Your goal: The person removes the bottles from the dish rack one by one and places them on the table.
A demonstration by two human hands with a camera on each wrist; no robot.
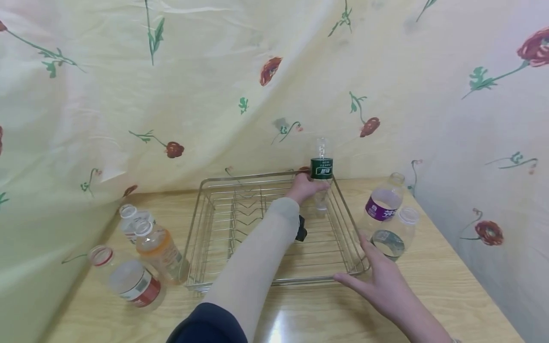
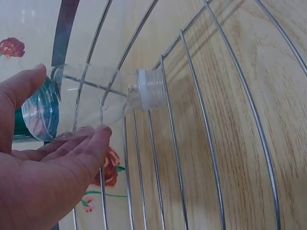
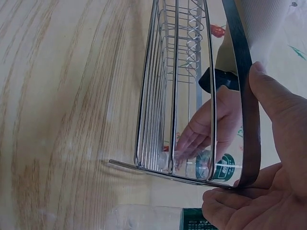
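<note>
My left hand (image 1: pixel 303 187) reaches over the wire dish rack (image 1: pixel 266 282) and grips a clear plastic bottle with a green label (image 1: pixel 321 167). This bottle stands neck down near the rack's far right corner. In the left wrist view, thumb and fingers lie on opposite sides of the bottle (image 2: pixel 91 93), and its neck with a white ring is beside the rack's wires. Outside the near right corner is my right hand (image 1: pixel 379 276), thumb and fingers spread. The right wrist view shows its thumb touching the rim (image 3: pixel 248 120) and its fingers close below the corner.
Right of the rack stand a purple-labelled bottle (image 1: pixel 381 205) and a clear bottle with a dark green label (image 1: pixel 388 244). To the left are a red-capped bottle (image 1: pixel 139 286), an orange-tinted bottle (image 1: pixel 160 250) and a clear bottle (image 1: pixel 128 219). Flowered cloth (image 1: pixel 240 85) hangs behind the wooden table (image 1: pixel 309 314).
</note>
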